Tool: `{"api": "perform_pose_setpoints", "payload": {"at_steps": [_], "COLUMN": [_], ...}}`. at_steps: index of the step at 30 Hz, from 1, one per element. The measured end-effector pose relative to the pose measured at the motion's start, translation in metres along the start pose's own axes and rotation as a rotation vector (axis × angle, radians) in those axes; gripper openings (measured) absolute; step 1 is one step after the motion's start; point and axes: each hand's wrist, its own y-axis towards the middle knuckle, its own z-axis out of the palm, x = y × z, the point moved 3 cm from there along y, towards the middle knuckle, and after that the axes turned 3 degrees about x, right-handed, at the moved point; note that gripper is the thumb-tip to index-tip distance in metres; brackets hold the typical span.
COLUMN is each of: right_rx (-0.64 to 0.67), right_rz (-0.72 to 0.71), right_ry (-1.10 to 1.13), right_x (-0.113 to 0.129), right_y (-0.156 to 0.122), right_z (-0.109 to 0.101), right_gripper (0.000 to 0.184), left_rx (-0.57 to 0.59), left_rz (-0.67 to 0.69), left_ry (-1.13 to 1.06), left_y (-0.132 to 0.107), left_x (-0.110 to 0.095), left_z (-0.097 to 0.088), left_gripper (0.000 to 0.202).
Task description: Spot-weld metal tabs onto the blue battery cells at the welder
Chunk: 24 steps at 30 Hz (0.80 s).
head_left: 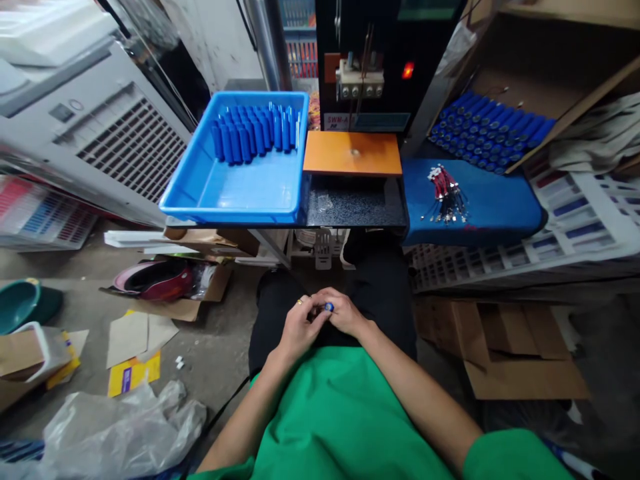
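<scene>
My left hand (300, 325) and my right hand (345, 312) meet over my lap, fingers curled together around a small blue cylindrical cell (329, 307), whose end shows between them. A ring sits on a left finger. Ahead, a blue tray (220, 193) holds several upright blue cells (255, 130) at its far end. An orange plate (352, 153) lies under the welder head (360, 79). A bundle of red-tipped wires (447, 193) rests on a blue pad (495, 207).
More blue cells (487, 130) lie in rows in a cardboard box at the right. A white air cooler (95, 127) stands at the left. Cardboard, paper and a plastic bag (120, 420) litter the floor. A flat cardboard box (515, 353) lies at the right.
</scene>
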Motion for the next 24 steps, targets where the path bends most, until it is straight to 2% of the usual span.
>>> {"api": "perform_pose_setpoints", "payload": {"at_steps": [5, 14, 18, 20, 24], "right_rx": [0.002, 0.001, 0.045, 0.091, 0.205], "right_rz": [0.013, 0.016, 0.011, 0.023, 0.062], "right_ry": [-0.023, -0.175, -0.309, -0.368, -0.462], "right_x": [-0.004, -0.004, -0.001, 0.0, 0.0], "right_y": [0.0, 0.003, 0.003, 0.002, -0.001], "right_z": [0.003, 0.006, 0.004, 0.004, 0.008], "right_gripper": [0.03, 0.031, 0.028, 0.028, 0.026], "left_rx": [-0.001, -0.038, -0.052, -0.01, 0.189], "left_rz": [0.02, 0.028, -0.065, -0.148, -0.253], "left_ry": [-0.012, 0.007, -0.041, -0.108, -0.237], "left_y": [-0.002, -0.004, -0.005, -0.003, 0.001], "left_x": [0.0, 0.007, 0.011, 0.016, 0.021], "left_z": [-0.001, -0.003, -0.003, -0.003, -0.004], "left_gripper": [0.015, 0.014, 0.016, 0.02, 0.026]}}
